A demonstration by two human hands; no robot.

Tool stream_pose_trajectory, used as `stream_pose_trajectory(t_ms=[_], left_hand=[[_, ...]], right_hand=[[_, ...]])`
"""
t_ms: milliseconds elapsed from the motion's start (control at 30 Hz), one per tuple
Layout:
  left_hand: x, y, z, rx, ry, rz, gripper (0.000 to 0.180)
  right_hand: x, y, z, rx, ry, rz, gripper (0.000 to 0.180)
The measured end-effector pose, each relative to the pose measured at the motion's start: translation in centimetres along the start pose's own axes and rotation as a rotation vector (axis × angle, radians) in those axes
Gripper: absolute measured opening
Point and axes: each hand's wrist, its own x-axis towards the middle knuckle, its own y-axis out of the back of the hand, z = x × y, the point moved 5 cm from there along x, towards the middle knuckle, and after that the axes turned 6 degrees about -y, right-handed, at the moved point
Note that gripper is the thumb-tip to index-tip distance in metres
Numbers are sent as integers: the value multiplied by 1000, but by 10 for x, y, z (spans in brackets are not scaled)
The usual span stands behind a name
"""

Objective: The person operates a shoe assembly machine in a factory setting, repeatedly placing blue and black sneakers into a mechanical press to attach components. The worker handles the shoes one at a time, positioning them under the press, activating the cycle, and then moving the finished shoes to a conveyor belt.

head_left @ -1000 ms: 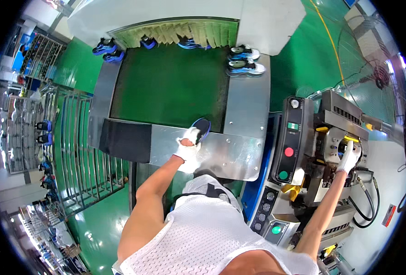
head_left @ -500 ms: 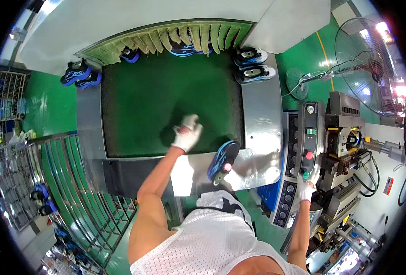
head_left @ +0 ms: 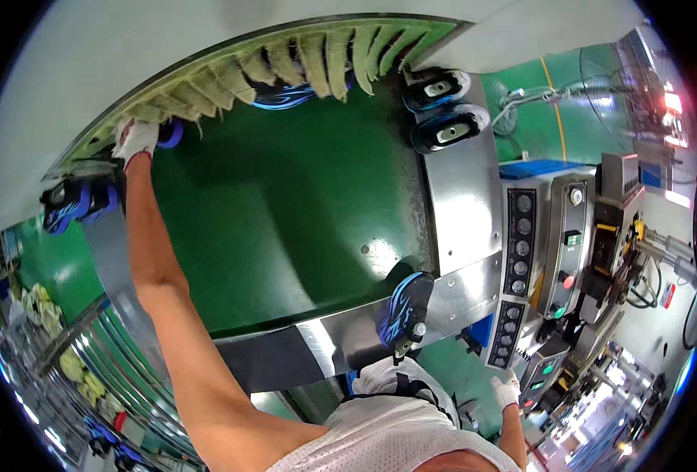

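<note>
Jutting from the curtain [head_left: 314,63], long axis unclear, a shoe [head_left: 173,134] flanks the left hand [head_left: 137,141], grip indiscernible.

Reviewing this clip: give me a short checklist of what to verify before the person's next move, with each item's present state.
1. Left hand at the left end of the strip curtain: ok.
2. Left grip closed on the purple-soled shoe beside it: cannot tell.
3. Right hand free: ok, nothing visible in it.
4. Shoe at the near metal ledge, the near shoe, apart from both hands: ok.
5. Middle shoe clear of the curtain: not ok, strips hang over it.
</note>
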Motion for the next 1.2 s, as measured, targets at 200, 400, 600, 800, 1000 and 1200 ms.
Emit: stream_pose_trajectory(t_ms=[200,400,600,800,1000,1200], left_hand=[[-76,49,78,174,-216,560,31],[-252,99,184,-568,-234,394,18],[-350,118,274,-763,-469,294,23],[-500,259,441,-882,-1071,110,23],[-672,350,607,-965,-1671,-85,27],[-807,445,717,-1124,-2073,-99,61]], right_hand=[[-39,-37,13,-65,-116,-33,73],[-15,-53,-55,-26,340,-25,68],[-73,-41,-194,107,807,3,73],[-157,-4,-249,468,1090,56,83],[-97,42,-107,1080,809,322,58],[-72,42,84,1760,454,-11,61]])
